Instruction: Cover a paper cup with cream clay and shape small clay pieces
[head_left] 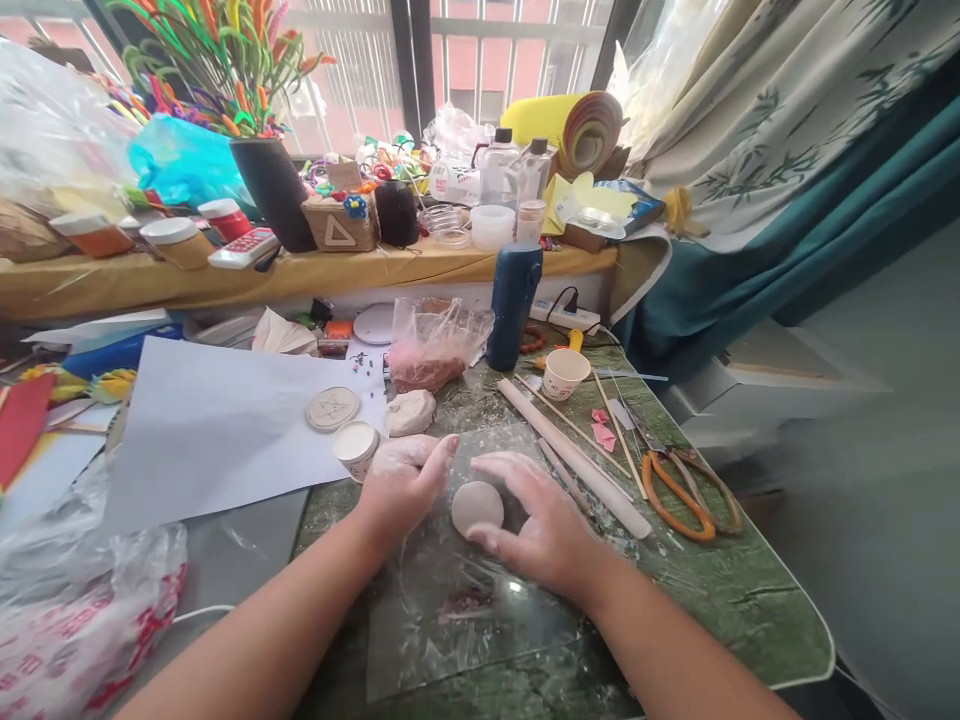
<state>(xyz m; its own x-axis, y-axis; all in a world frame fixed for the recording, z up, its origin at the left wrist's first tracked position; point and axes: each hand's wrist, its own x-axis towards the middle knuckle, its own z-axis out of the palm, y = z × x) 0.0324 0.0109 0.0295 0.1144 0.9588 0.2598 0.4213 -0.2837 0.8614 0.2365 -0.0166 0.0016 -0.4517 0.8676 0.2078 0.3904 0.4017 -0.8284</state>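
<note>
Pale grey, round clay disc (475, 506) lies on a clear plastic sheet (409, 650), between the two hands. From above it looks circular, so no long axis stands out; its thickness cannot be told. The right hand (544, 520) is the nearer one, curved around the disc's right side in a wide C: its fingers arch past the far edge, and its thumb tip overlaps the near edge, apparently touching. The left hand (405, 480) stands to the left of the disc, a little apart, thumb raised and fingers loosely bent; nothing shows in it, though I cannot tell what its hidden side may hold. Both hands bear white powder.

Under the sheet runs a dark green, marbled tabletop (720, 620). Nearer the wearer than the disc is a reddish smear (466, 603). Beyond the disc, to the left, sit an off-white clay lump (410, 412) and a white paper cup (355, 448); to its right lie a long pale rod (574, 455) and orange-handled scissors (679, 500). Well beyond it are a dark blue cylindrical bottle (514, 305) and a cluttered, yellow-covered ledge (420, 268) beneath the windows.
</note>
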